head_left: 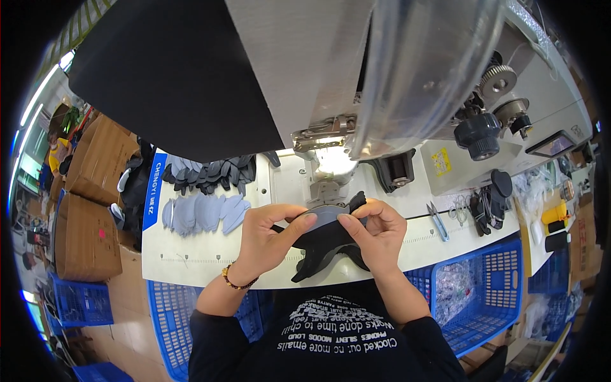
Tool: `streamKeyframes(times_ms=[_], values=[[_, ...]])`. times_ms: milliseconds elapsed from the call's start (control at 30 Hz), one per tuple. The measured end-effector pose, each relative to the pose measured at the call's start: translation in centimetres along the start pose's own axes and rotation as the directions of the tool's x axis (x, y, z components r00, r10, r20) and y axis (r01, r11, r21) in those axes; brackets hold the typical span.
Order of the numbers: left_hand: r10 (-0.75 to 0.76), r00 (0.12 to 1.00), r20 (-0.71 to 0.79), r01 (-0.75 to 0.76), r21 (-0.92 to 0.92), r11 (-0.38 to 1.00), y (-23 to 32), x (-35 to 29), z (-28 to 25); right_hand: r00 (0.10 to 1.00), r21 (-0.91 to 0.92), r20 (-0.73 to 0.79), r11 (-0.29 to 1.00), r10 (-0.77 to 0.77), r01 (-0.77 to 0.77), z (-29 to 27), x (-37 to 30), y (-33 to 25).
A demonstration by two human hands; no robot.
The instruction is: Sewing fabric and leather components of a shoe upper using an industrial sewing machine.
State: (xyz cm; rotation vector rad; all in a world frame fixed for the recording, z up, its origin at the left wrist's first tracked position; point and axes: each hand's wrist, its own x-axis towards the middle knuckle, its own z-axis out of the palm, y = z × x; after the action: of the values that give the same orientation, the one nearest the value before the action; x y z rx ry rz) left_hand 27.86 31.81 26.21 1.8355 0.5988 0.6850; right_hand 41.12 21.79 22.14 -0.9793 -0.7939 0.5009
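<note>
In front of the sewing machine's lit needle area (pixel 334 167), my left hand (pixel 268 234) and my right hand (pixel 377 237) pinch the two ends of a curved grey-blue fabric piece (pixel 326 215). The piece lies along the upper edge of a black fabric part (pixel 326 243), and both thumbs press on top. Below my hands, the black part hangs in two flared ends over the table's front. My fingertips behind the fabric are partly hidden. To the left of my left hand, loose grey-blue pieces (pixel 202 214) lie in a row, with dark grey pieces (pixel 213 174) behind them.
Blue-handled snips (pixel 438 223) and small scissors (pixel 458 209) lie right on the white table (pixel 191 261). Blue crates (pixel 480 305) stand under the front edge on both sides. Cardboard boxes (pixel 88 239) are at the left. The machine's large head (pixel 305 57) overhangs the far side.
</note>
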Motion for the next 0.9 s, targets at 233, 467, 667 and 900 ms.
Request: streamKeyframes(times_ms=[233, 467, 667, 900], values=[[-0.080, 0.997, 0.000, 0.080, -0.107, 0.991, -0.7, -0.2, 0.3, 0.999, 0.032, -0.020, 0.999, 0.035, -0.034, -0.2, 0.2, -0.2], [-0.017, 0.997, 0.075, 0.017, 0.002, 1.000, 0.1, 1.0, 0.1, 0.988, 0.112, 0.003, 0.981, 0.157, -0.156, -0.3, 0.6, -0.1], [-0.106, 0.959, 0.263, 0.079, 0.112, 0.991, 1.0, 3.9, -0.2, 0.989, -0.085, 0.072, 0.988, 0.132, -0.126, -0.7, 2.1, 0.6], [0.060, 0.883, 0.466, 0.218, -0.519, 0.827, -0.7, 7.7, -1.8, 0.944, -0.610, 0.241, 0.721, -0.228, 0.329, -0.4, 3.6, -0.7]])
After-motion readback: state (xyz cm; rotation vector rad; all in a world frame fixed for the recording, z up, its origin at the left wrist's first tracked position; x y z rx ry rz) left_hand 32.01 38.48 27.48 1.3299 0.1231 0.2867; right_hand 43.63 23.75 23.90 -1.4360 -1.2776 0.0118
